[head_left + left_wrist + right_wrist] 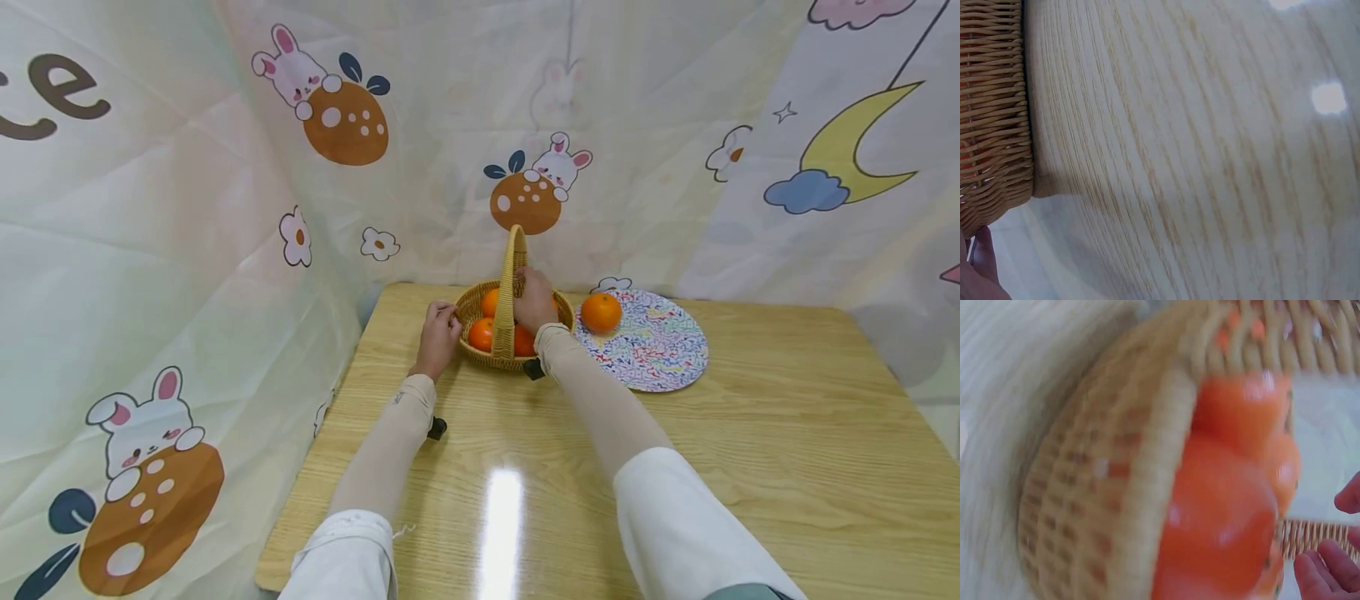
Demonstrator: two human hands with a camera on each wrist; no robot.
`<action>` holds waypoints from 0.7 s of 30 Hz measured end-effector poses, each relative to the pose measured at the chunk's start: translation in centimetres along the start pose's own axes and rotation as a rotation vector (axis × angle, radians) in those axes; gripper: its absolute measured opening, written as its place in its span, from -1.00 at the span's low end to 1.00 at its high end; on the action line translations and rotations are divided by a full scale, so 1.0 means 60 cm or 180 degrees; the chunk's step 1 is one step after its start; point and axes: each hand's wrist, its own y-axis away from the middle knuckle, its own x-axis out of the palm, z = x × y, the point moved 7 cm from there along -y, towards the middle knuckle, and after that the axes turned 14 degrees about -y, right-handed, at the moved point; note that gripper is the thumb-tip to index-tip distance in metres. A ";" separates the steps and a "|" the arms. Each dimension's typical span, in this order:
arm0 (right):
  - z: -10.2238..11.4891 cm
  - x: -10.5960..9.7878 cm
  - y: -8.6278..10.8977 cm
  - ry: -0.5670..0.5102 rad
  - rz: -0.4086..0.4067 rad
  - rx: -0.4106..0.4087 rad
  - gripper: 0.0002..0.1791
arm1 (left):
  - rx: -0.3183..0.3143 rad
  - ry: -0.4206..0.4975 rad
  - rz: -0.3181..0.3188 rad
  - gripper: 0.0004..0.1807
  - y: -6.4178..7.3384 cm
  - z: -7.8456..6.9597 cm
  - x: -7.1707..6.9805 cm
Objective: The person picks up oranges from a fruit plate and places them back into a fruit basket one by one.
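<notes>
A woven wicker basket (480, 360) with a tall arched handle stands near the table's back edge. Several smooth, round orange-red fruits (1222, 506) lie inside it. My left hand (437, 340) holds the basket's left rim with bent fingers; in the left wrist view only part of that hand shows, against the wicker. Over the basket's right side, beside the handle, reaches my right hand (535, 300). In the right wrist view its thumb and fingers (1334, 565) are apart, with nothing seen between them. An orange (601, 313) sits right of the basket.
Under the orange lies a flat round mat (660, 350) with coloured squiggles, close by the basket's right side. The wooden table (780, 433) extends to the right and front. Printed cloth (435, 108) hangs behind and at the left.
</notes>
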 end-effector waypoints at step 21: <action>-0.136 -0.202 0.075 0.0142 -0.0963 0.0208 -0.30 | -0.0068 0.0095 0.0028 -0.70 0.001 0.001 0.001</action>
